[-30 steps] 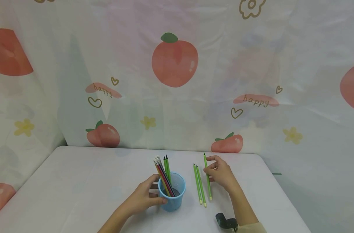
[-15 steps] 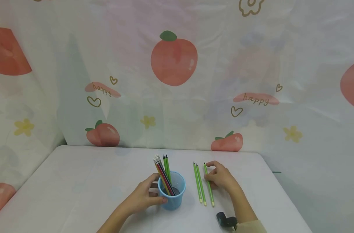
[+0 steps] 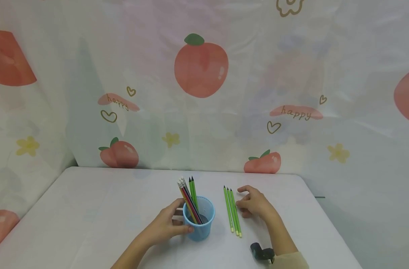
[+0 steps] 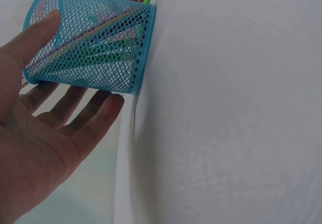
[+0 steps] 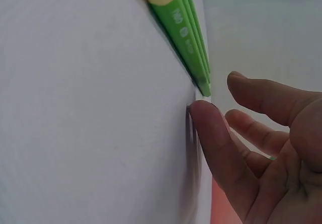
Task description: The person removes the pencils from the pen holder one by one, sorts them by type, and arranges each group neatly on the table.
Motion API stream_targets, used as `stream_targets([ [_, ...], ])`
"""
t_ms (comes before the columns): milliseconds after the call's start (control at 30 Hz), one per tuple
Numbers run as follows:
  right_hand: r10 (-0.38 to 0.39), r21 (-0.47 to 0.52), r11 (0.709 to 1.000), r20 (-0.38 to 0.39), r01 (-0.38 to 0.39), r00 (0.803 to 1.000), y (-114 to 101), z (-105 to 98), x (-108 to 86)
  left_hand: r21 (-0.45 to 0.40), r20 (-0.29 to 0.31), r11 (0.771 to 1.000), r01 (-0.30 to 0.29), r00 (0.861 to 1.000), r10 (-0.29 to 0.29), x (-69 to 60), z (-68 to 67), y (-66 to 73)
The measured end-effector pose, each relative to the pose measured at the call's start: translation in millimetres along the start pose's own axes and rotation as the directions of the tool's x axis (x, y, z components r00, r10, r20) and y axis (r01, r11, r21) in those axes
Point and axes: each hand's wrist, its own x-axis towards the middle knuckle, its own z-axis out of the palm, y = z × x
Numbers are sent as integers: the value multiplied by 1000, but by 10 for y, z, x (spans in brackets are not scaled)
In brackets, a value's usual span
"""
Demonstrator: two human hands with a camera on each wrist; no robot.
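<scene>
A light blue mesh pencil cup (image 3: pixel 200 232) stands upright on the table. My left hand (image 3: pixel 162 226) holds it from the left, thumb on the near side and fingers behind. Inside lean several striped pencils (image 3: pixel 191 206) with white erasers up and two green pencils (image 3: pixel 192 188) with dark points up. To the cup's right, three green pencils (image 3: pixel 232 213) lie side by side, points away from me. Just right of them is my right hand (image 3: pixel 257 204), fingers loosely bent and holding nothing. In the right wrist view, its fingertips (image 5: pixel 214 126) are apart from the green pencils (image 5: pixel 183 38).
A white cloth covers the table (image 3: pixel 100 216). Behind it hangs a peach-printed curtain (image 3: pixel 204 123). A small black device (image 3: pixel 261 252) sits by my right wrist, next to the sleeve (image 3: pixel 289 260).
My right hand has slid the third green pencil left and toward me, up against the other two, and let it go. The left hand stays on the cup.
</scene>
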Motion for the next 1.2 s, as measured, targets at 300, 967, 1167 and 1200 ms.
stream_targets([
  [300,-69,76,995,-6,69,998,-170,-11,-60,-10,3,1000,-7,1000,7,-4,-1,7],
  [967,-511,182,856,159,483,845,-764,472,-332,-127,-50,991,47,997,-53,34,160,30],
  [1167,-530,202,844,167,497,832,-888,549,-351,-129,-56,987,91,994,-99,57,183,66],
  [1200,-531,210,842,161,496,832,-898,549,-346,-129,-60,988,90,993,-99,68,183,73],
])
